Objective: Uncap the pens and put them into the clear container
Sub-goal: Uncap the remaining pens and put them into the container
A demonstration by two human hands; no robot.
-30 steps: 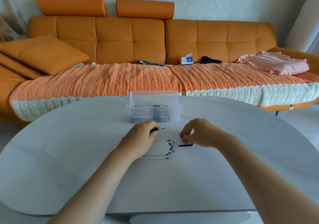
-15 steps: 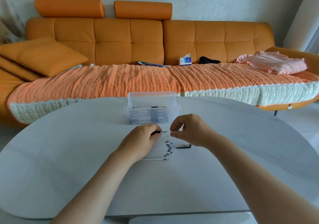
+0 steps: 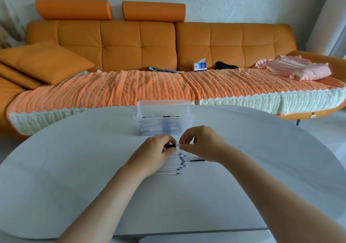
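While the pale grey oval worktop (image 3: 74, 167) carries a clear ribbed plastic container (image 3: 162, 123) at far centre with several pens (image 3: 164, 129) already inside, a row of white-barrelled pens (image 3: 174, 166) waits just nearer: task partly done, I judge. The left hand (image 3: 155, 152) curls its fingers round one black-gripped pen (image 3: 170, 146) above the row, long axis left–right, tip end rightward; right hand (image 3: 202, 143) thumb and forefinger pinch that end, presumably at the cap.

Pale oval table (image 3: 74, 167), near edge cut off by the frame. A clear ribbed container (image 3: 164, 126) is set at the far middle, with dark pens seen inside. White pens (image 3: 174, 165) are laid in a tight row nearer. One thin black piece (image 3: 197, 160) is placed just right of them.
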